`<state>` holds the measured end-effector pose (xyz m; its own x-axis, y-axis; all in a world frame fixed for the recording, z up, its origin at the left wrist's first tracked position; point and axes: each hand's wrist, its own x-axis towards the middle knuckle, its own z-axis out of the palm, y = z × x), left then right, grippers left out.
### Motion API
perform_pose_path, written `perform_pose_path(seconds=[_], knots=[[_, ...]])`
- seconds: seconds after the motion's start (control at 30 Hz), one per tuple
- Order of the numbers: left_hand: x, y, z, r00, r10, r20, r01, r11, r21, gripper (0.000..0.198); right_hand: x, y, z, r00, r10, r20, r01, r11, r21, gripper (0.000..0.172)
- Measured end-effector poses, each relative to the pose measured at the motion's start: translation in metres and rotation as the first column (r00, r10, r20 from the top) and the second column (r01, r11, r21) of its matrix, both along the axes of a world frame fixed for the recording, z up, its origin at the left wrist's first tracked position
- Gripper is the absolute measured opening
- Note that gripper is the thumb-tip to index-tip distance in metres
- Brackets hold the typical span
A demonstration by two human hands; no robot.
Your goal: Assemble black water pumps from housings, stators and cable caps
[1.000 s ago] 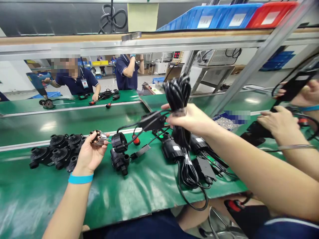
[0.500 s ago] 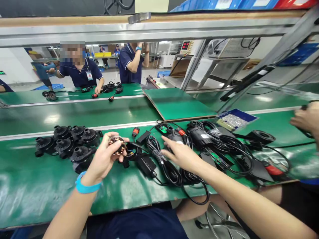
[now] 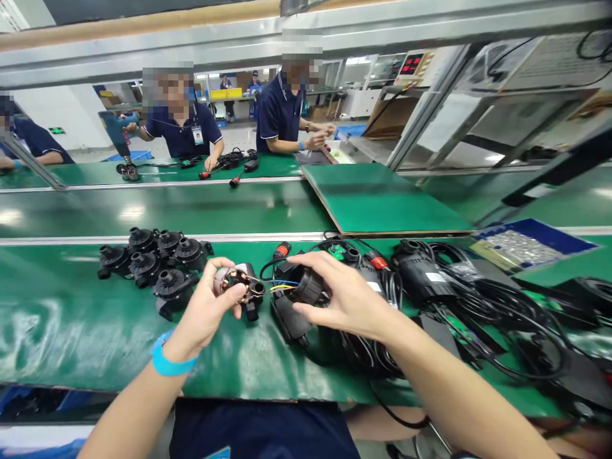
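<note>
My left hand (image 3: 203, 309), with a blue wristband, is closed around a motor stator (image 3: 233, 280) showing copper windings. My right hand (image 3: 351, 293) curls its thumb and fingers about a black round housing (image 3: 308, 287). Blue and yellow wires (image 3: 282, 287) run from the housing toward the stator. Below these wires lie a black box-shaped module (image 3: 289, 322) and another black fitting (image 3: 252, 309), partly covered. A connector with an orange ring (image 3: 283, 249) lies just behind.
Several black pump housings (image 3: 169, 290) stand grouped at left. Coiled cables and black pump units (image 3: 423, 274) crowd the right side. A blue tray (image 3: 568, 245) holds small parts. Across the bench, a co-worker (image 3: 179, 127) grips a power drill (image 3: 113, 131).
My right hand has moved left and down onto the black housing, now lifted near the stator. My left hand still holds the stator. The view has swung left.
</note>
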<state>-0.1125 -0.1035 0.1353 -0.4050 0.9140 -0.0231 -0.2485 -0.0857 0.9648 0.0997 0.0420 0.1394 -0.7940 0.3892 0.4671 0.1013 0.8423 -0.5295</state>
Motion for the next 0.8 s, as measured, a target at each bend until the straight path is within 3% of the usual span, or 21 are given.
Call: perform_pose_path(seconds=[0.07,0.13,0.2,0.27,0.33,0.4,0.43,0.5,0.53,0.57,0.6,0.63,0.73,0.8], knots=[[0.004,-0.005,-0.015,0.996,0.016,0.091,-0.012,0.999,-0.041,0.056,0.015,0.011,0.009,0.996,-0.084,0.008,0.084,0.996,0.002,0.054],[0.007,-0.01,-0.025,0.982,0.056,0.18,-0.049,0.998,-0.041,0.052,0.025,0.027,0.005,0.983,-0.185,-0.015,0.182,0.978,-0.105,0.04],[0.005,-0.015,-0.03,0.967,0.102,0.235,-0.098,0.995,-0.03,0.051,0.034,0.051,-0.009,0.942,-0.33,-0.053,0.305,0.914,-0.266,0.033],[0.0,-0.02,-0.029,0.957,0.126,0.26,-0.123,0.992,-0.028,0.053,0.041,0.076,-0.026,0.869,-0.493,-0.031,0.455,0.822,-0.342,0.034],[-0.004,-0.024,-0.025,0.96,0.115,0.254,-0.115,0.993,-0.018,0.055,0.047,0.092,-0.035,0.8,-0.6,0.032,0.59,0.775,-0.227,0.035],[-0.005,-0.025,-0.019,0.969,0.078,0.234,-0.08,0.997,-0.001,0.055,0.047,0.09,-0.034,0.765,-0.643,0.009,0.643,0.765,-0.011,0.036],[-0.003,-0.025,-0.017,0.973,0.053,0.225,-0.056,0.998,0.005,0.055,0.043,0.081,-0.03,0.788,-0.616,-0.031,0.616,0.785,0.063,0.038],[0.005,-0.02,-0.011,0.977,0.005,0.215,-0.008,1.0,0.014,0.055,0.029,0.047,-0.021,0.896,-0.431,-0.111,0.44,0.894,0.087,0.051],[0.011,-0.017,-0.009,0.977,-0.013,0.214,0.01,1.0,0.018,0.057,0.019,0.027,-0.017,0.958,-0.255,-0.129,0.263,0.964,0.049,0.063],[0.017,-0.013,-0.006,0.977,-0.026,0.213,0.021,1.0,0.023,0.058,0.007,0.006,-0.016,0.988,-0.071,-0.141,0.075,0.997,0.023,0.079],[0.022,-0.008,-0.004,0.977,-0.032,0.212,0.026,0.999,0.029,0.06,-0.005,-0.012,-0.016,0.989,0.064,-0.132,-0.058,0.997,0.05,0.094],[0.027,-0.004,-0.001,0.977,-0.033,0.211,0.027,0.999,0.032,0.061,-0.017,-0.027,-0.018,0.981,0.137,-0.136,-0.123,0.986,0.108,0.098],[0.029,0.005,0.006,0.979,-0.056,0.195,0.047,0.998,0.053,0.065,-0.043,-0.047,-0.025,0.963,0.126,-0.238,-0.073,0.973,0.217,0.071],[0.015,0.009,0.008,0.989,-0.126,0.078,0.119,0.989,0.083,0.071,-0.051,-0.042,-0.027,0.948,0.078,-0.309,-0.035,0.989,0.143,0.047]])
